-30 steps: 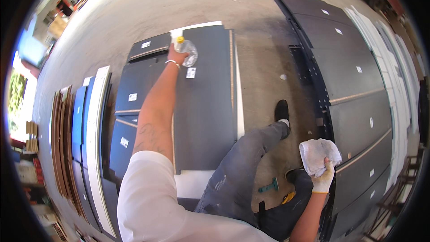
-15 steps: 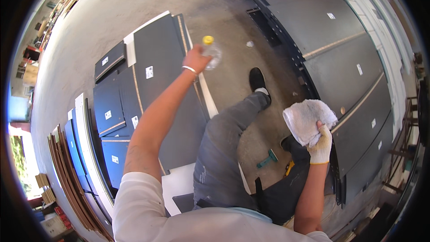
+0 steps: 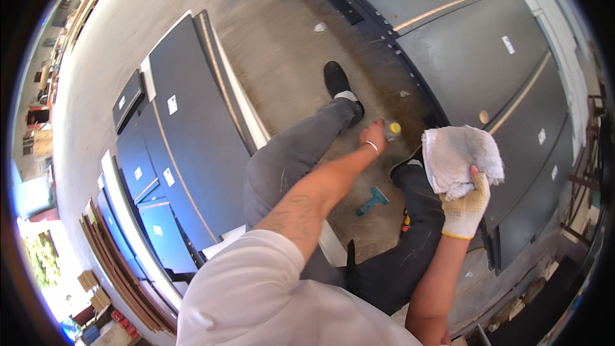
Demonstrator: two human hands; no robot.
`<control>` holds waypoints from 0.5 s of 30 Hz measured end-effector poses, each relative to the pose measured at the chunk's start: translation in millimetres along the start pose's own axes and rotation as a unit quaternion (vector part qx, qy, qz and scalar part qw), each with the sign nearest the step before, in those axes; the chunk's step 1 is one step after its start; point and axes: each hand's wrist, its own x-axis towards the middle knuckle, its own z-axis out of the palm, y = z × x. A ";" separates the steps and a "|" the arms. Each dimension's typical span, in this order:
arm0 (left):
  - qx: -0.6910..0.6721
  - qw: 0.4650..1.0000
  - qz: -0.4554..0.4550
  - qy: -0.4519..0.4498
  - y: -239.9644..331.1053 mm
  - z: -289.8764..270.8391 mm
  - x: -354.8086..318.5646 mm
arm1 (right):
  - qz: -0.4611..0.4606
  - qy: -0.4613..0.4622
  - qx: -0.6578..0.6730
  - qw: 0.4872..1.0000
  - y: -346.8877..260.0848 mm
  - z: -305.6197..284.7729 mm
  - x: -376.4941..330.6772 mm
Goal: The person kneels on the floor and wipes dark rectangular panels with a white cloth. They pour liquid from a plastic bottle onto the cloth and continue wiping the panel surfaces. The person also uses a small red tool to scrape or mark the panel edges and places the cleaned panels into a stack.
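My bare left hand (image 3: 372,136), with a white band at its wrist, is closed round a clear bottle (image 3: 389,134) with a yellow cap. The bottle is over the floor between my legs, left of the cloth and apart from it. My right hand (image 3: 466,210), in a cream knitted glove with the fingertips uncovered, grips a folded white cloth (image 3: 458,157) with greyish smudges. The thumb lies on the cloth, and the other fingers are hidden behind it. A teal-handled scraper (image 3: 371,201) rests on the floor between my legs.
Dark panels (image 3: 192,102) with pale labels lie stacked on my left. More large dark panels (image 3: 461,57) are at the right, with a black perforated metal strip (image 3: 384,29) along their edge. Brown boards (image 3: 118,275) stand at the lower left. A yellow-and-black tool (image 3: 405,221) is by my right leg.
My left hand has carried the bottle from above the left panels rightward and toward me, close to the cloth. My right hand still holds the cloth. The view has shifted.
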 end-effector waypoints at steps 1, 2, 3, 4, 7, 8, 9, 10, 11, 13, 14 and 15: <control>-0.011 1.000 -0.017 -0.017 -7.4 15.3 -3.2 | 0.013 -0.001 -0.007 1.000 -1.2 -2.9 0.1; -0.011 1.000 -0.020 -0.016 -16.0 25.7 -4.6 | 0.043 -0.030 0.010 0.999 -3.3 -5.5 -0.4; -0.018 0.998 -0.038 -0.046 -22.5 32.9 -7.6 | 0.039 -0.026 0.001 0.999 -5.0 -7.7 -0.1; -0.017 0.998 -0.026 -0.047 -28.8 36.9 -12.3 | 0.038 0.003 -0.014 0.999 -7.1 -9.6 0.0; -0.019 0.997 -0.035 -0.065 -35.0 26.8 -30.1 | 0.047 0.003 -0.026 0.999 -10.7 -12.2 3.6; -0.014 0.996 -0.066 -0.065 -29.9 18.4 -39.4 | 0.048 0.004 -0.030 0.998 -11.1 -12.4 5.1; -0.004 0.993 -0.095 -0.073 -24.1 6.9 -48.1 | 0.051 0.018 -0.033 0.998 -10.8 -12.3 7.1; -0.019 0.993 -0.095 -0.068 -15.4 -8.8 -57.2 | 0.054 -0.008 -0.033 0.998 -10.4 -12.3 8.8; -0.029 0.992 -0.094 -0.073 -6.0 -27.2 -67.5 | 0.051 -0.023 -0.033 0.998 -9.6 -12.3 10.6; -0.063 0.995 -0.054 -0.057 10.0 -72.0 -94.7 | 0.064 -0.040 -0.032 0.997 -7.6 -12.3 14.2; -0.087 0.995 -0.013 -0.037 16.5 -95.6 -113.3 | 0.075 -0.051 -0.020 0.996 -6.3 -12.4 16.1; -0.111 0.993 0.025 -0.017 20.7 -119.5 -134.0 | 0.071 -0.067 -0.029 0.995 -5.3 -12.8 17.8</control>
